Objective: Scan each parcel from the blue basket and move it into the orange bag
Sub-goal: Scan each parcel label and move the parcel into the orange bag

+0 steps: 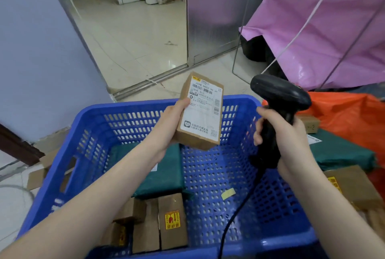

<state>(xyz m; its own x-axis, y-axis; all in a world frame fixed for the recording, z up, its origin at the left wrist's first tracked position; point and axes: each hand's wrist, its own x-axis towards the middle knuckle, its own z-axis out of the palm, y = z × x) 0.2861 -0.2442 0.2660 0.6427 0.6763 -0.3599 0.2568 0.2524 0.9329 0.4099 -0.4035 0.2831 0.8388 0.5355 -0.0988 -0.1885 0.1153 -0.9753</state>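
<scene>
My left hand (169, 122) grips a small cardboard parcel (201, 110) with a white shipping label facing up, held above the blue basket (210, 173). My right hand (279, 131) grips the handle of a black barcode scanner (280, 94), its head just right of the parcel. A dark green soft parcel (164, 169) and several brown boxes (166, 223) lie inside the basket. The orange bag (343, 110) sits to the right and holds a green parcel (341, 150) and brown boxes (354, 185).
The scanner's black cable (233, 219) runs down across the basket's near edge. A pink plastic sheet (325, 27) hangs over a metal frame at the back right. A metal door frame (187, 19) and tiled floor lie behind the basket; a flat cardboard piece (39, 173) lies at the left.
</scene>
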